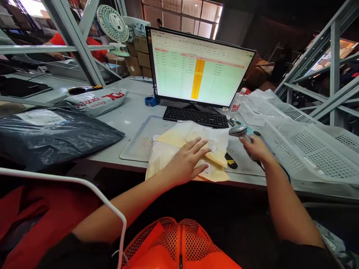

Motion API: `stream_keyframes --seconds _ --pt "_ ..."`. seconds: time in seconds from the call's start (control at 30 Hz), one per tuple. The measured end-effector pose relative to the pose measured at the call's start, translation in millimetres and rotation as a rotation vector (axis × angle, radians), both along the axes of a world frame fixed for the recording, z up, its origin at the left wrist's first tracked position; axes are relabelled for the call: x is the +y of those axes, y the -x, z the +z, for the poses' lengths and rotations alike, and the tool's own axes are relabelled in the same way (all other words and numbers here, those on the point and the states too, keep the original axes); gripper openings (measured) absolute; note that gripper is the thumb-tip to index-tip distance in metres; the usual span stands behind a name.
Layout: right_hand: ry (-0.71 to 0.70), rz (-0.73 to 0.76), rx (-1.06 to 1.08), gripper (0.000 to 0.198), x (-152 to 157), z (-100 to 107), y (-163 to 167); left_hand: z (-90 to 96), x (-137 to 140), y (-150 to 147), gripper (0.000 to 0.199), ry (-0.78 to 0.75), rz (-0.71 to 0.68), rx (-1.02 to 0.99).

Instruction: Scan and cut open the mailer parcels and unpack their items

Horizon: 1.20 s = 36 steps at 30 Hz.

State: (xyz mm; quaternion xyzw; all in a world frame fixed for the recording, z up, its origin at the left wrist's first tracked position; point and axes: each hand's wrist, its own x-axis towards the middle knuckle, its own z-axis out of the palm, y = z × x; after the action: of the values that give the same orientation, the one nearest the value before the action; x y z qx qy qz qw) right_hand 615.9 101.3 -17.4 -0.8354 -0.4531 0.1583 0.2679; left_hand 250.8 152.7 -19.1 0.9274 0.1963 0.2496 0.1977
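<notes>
My left hand lies flat with its fingers spread on several pale yellow envelopes. They overlap at the front edge of the desk, and small white labels show near my fingertips. In my right hand is a grey barcode scanner, its head tilted toward the envelopes. Its cable hangs below my wrist. A black and yellow box cutter rests between the envelopes and my right hand, partly covered by paper.
A monitor with a spreadsheet stands behind a black keyboard. Left are a dark plastic parcel, a grey-white parcel and blue tape. White perforated baskets stand right, near a bottle. A person in red sits beyond the metal frame.
</notes>
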Motion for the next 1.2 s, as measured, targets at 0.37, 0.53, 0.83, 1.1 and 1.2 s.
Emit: stream_keyframes --seconds 0.37,0.53,0.83,1.1,1.2 --pt "0.414 0.435 0.39 0.069 -58 111 38 -79.7 11 -21 0.053 -0.319 0.08 0.258" --pt "0.384 0.465 0.346 0.065 -49 95 39 -79.3 12 -20 0.053 -0.319 0.068 0.25" --pt "0.006 0.151 -0.175 0.051 -2 20 11 -81.7 29 5 0.125 -0.201 0.071 0.365" --pt "0.123 -0.075 -0.49 0.064 32 -86 18 -75.4 45 76 0.088 -0.215 0.264 0.459" --pt "0.156 -0.077 -0.513 0.065 38 -80 13 -76.1 46 95 0.077 -0.222 0.264 0.433"
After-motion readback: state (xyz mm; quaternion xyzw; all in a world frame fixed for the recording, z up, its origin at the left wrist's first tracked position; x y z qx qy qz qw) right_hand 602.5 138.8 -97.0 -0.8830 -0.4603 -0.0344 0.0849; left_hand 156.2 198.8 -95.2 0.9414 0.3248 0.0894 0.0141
